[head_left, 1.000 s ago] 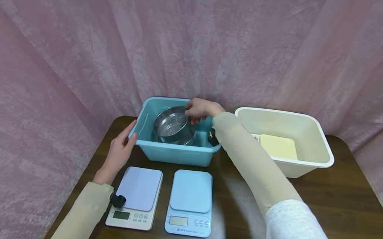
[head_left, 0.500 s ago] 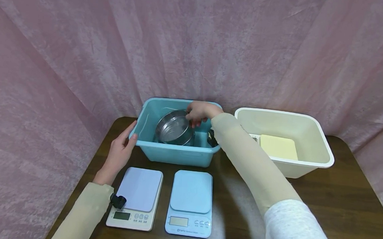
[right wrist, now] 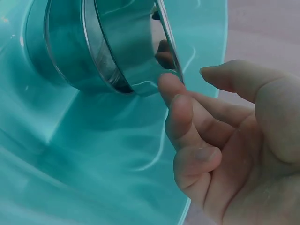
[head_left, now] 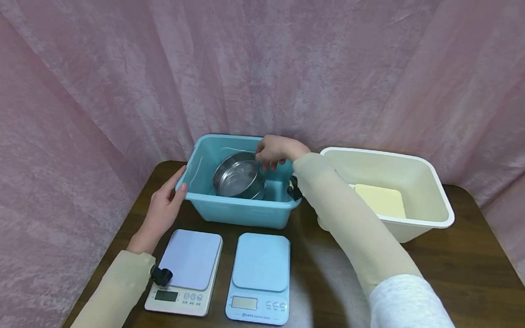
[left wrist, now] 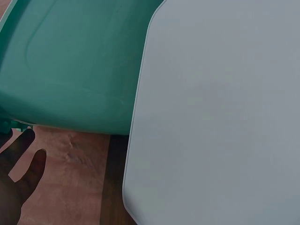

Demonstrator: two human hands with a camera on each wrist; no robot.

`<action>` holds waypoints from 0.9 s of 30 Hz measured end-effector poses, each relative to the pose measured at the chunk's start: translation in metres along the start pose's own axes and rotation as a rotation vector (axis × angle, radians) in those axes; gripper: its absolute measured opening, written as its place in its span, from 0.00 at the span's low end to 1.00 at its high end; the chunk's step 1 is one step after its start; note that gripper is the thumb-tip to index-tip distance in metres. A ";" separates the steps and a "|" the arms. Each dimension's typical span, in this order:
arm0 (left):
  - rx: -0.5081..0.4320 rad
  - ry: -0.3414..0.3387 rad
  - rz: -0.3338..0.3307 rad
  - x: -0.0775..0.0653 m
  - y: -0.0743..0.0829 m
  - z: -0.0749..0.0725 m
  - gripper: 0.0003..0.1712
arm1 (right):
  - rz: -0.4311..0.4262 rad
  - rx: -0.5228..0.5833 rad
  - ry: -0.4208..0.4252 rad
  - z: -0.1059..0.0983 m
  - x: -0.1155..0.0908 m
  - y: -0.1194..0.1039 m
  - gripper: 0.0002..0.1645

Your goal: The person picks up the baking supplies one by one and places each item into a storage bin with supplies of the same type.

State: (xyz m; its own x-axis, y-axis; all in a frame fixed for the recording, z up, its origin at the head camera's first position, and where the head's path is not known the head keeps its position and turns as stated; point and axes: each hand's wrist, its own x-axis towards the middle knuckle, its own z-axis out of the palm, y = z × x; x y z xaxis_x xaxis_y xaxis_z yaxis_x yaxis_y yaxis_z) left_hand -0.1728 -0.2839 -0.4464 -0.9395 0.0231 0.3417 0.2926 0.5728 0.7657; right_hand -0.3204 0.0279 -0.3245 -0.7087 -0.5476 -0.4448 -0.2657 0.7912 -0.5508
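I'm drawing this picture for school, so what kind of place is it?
Probably an indoor workspace, though I can't tell which room: a pink curtain hangs behind a wooden table, where a light blue scale sits in front of a blue tub.

Head view: upper pan [head_left: 237,176] mostly hides lower pan [right wrist: 65,51]. Left wrist: left grip [left wrist: 10,194] cropped. Blue scale [head_left: 261,263] print unreadable.
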 end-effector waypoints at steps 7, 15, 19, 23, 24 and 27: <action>-0.009 -0.002 -0.004 0.002 -0.001 -0.001 0.30 | -0.083 -0.026 0.084 -0.005 -0.009 -0.001 0.24; -0.015 -0.002 0.005 0.005 -0.001 -0.001 0.31 | -0.178 0.022 0.148 -0.007 -0.031 -0.004 0.21; -0.013 -0.002 0.005 0.005 -0.001 0.000 0.31 | -0.207 0.016 0.168 -0.007 -0.040 -0.002 0.19; -0.010 0.002 0.002 0.006 -0.002 0.000 0.31 | -0.230 0.032 0.181 -0.007 -0.049 0.001 0.20; -0.011 0.004 0.002 0.006 -0.002 0.001 0.31 | -0.237 0.035 0.187 -0.006 -0.051 0.003 0.20; -0.012 0.003 -0.001 0.006 -0.003 0.001 0.31 | -0.258 0.043 0.203 -0.005 -0.057 0.007 0.20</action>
State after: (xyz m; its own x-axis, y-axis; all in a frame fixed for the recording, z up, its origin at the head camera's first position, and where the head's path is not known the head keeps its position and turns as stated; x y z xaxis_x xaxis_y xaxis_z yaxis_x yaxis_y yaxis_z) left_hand -0.1792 -0.2847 -0.4474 -0.9393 0.0197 0.3426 0.2936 0.5629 0.7726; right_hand -0.2848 0.0664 -0.3000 -0.7389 -0.6593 -0.1391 -0.4285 0.6192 -0.6580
